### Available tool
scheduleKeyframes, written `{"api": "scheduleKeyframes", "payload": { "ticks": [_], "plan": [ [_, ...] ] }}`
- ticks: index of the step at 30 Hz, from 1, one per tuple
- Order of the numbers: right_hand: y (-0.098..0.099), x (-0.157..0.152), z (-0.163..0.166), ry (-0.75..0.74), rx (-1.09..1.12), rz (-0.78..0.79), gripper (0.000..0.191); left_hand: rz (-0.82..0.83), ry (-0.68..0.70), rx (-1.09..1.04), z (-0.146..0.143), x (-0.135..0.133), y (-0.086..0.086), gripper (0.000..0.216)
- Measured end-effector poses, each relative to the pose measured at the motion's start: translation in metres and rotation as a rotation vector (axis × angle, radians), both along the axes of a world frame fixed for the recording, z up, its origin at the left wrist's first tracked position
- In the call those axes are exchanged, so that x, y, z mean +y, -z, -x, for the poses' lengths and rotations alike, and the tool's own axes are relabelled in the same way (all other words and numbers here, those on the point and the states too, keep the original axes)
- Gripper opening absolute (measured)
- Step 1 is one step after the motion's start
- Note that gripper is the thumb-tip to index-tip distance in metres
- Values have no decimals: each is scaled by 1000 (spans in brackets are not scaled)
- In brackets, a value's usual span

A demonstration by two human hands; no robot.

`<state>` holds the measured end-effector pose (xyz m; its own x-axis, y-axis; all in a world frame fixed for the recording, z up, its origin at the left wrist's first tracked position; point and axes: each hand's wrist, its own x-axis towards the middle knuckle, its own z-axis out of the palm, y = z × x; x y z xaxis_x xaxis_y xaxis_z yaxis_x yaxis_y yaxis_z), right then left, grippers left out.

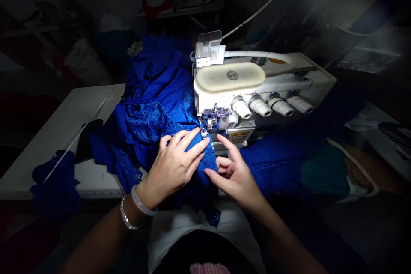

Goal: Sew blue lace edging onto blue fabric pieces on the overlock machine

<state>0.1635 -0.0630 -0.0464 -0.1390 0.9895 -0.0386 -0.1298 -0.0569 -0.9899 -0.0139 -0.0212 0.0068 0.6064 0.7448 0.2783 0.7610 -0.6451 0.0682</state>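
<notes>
The left wrist [138,205] carries two items: a smooth, pale translucent bangle [141,202] and a silver beaded bracelet [126,213]. Both forearms [99,244] are uncovered. The lower body wears a white fabric garment [167,239], overlaid by a dark garment [205,246] with a pink patch [209,269] at its lower edge.

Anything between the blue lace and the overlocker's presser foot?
Nothing visible. The blue lace runs straight up to the presser foot, with no gap or object showing between them. The left hand lies on the lace just short of the foot; the right hand sits beside the lace, not in front of it.
</notes>
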Motion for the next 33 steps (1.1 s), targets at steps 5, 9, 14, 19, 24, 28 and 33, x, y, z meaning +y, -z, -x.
{"api": "scheduleKeyframes", "payload": {
  "ticks": [5, 9, 14, 19, 24, 28, 33],
  "plan": [
    [25, -23, 18, 139, 174, 114, 57, 105, 65, -29, 7, 10, -3, 34],
    [36, -26, 25, 189, 152, 83, 39, 196, 148, -163, 24, 40, -4, 25],
    [31, -25, 18, 230, -214, -187, 11, -108, 176, -364, 43, 44, -4, 15],
    [26, -29, 9, 207, -63, -39, 22, -13, 415, -181, 39, 9, 3, 40],
    [25, -36, 10, -40, 339, 300, 30, -78, 426, -102, 42, 16, 15, 38],
    [29, -44, 9, -159, 267, 258, 36, -51, 465, -82, 48, 27, 13, 36],
    [28, -59, -4, -387, -69, -82, 23, -36, 470, -16, 46, 23, 9, 39]
  ]
}}
